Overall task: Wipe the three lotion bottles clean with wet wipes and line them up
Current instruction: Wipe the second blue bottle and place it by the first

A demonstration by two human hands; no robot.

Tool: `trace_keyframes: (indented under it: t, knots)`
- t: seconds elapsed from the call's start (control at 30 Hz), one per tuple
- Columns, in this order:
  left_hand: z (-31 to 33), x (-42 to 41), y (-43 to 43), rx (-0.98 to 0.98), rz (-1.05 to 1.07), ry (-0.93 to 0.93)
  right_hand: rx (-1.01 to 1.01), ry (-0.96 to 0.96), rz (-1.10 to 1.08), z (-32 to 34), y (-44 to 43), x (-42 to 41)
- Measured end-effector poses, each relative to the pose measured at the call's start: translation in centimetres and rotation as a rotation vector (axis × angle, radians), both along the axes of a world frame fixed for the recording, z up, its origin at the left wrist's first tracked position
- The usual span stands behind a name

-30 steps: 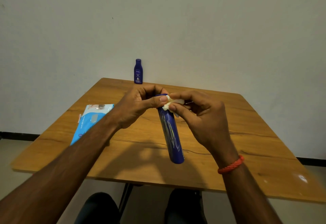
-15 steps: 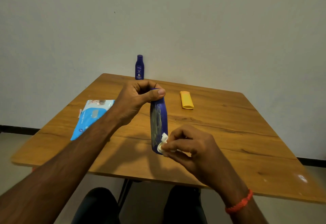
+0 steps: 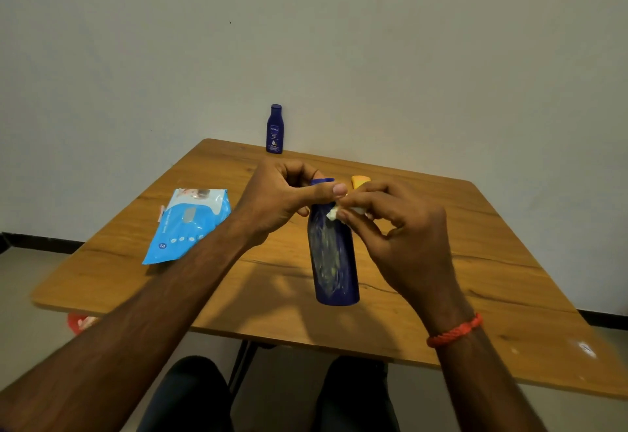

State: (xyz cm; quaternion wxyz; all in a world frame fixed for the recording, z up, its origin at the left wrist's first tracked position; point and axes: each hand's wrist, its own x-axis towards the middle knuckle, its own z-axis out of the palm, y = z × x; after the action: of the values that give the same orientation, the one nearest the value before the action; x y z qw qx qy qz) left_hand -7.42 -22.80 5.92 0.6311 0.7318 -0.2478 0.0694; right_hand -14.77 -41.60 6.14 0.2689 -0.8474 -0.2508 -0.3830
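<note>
1. Left hand (image 3: 278,200) grips the neck of a large blue bottle (image 3: 334,258), held above the table (image 3: 475,261) centre.
2. Right hand (image 3: 397,227) pinches a folded wet wipe (image 3: 333,212) against the bottle's shoulder.
3. A small blue bottle (image 3: 274,129) stands at the far edge; a yellow bottle (image 3: 359,181) lies behind the hands.
4. The wipes pack (image 3: 188,224) lies near the left edge; the right side is bare wood.

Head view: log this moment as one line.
left hand grips big blue lotion bottle neck | right hand presses wet wipe near top | streaks remain | small Nivea bottle upright, far edge

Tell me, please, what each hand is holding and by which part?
The left hand grips the dark blue bottle at its neck; the right hand pinches a folded wet wipe between fingertips against the bottle's shoulder.
</note>
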Motion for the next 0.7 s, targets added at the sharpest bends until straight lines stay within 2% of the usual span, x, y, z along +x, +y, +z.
trace_keyframes:
  t: [0.1, 0.4, 0.57, 0.7]
  knots:
    - [0.0, -0.1, -0.1, 0.013, 0.030, -0.009, -0.033, -0.010, 0.003, -0.9, 0.6, -0.6]
    - [-0.9, -0.2, 0.2, 0.103, 0.156, 0.059, -0.259, 0.157, 0.123, -6.2, 0.2, -3.6]
    - [-1.3, -0.3, 0.0, 0.111, 0.206, 0.091, -0.152, 0.321, 0.293, -5.7, -0.6, -3.6]
    - [-1.3, -0.7, -0.4, 0.108, 0.178, 0.151, -0.053, 0.250, 0.255, -3.0, -0.2, -2.1]
